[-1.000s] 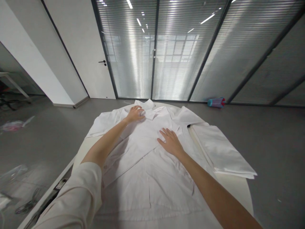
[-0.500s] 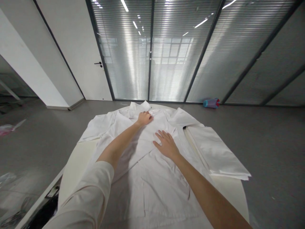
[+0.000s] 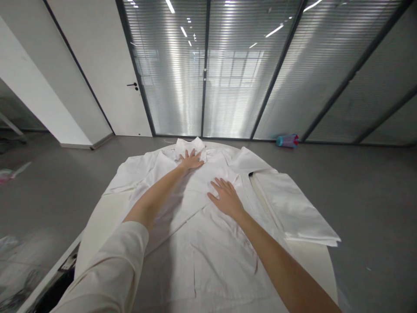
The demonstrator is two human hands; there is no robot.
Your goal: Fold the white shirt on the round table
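Observation:
A white garment with a collar, maybe a coat [image 3: 208,243], lies spread over the table, its collar end at the far edge and its sleeves out to both sides. My left hand [image 3: 191,160] rests near the collar with fingers spread, palm down on the cloth. Lower and to the right, my right hand [image 3: 226,198] lies flat on the garment's upper part, fingers apart. Neither hand grips anything. Some creases run through the cloth around both hands. My forearms cover parts of the garment.
The pale round table [image 3: 97,230] shows at both sides. Folded white cloth [image 3: 293,208] lies at its right edge, overhanging slightly. Beyond are a door [image 3: 107,65] and a glass partition [image 3: 228,87]. A blue and red object [image 3: 287,141] sits on the floor by the glass.
My left hand has shifted slightly left and toward the collar, and its fingers have gone from curled to spread. My right hand has stayed in nearly the same place.

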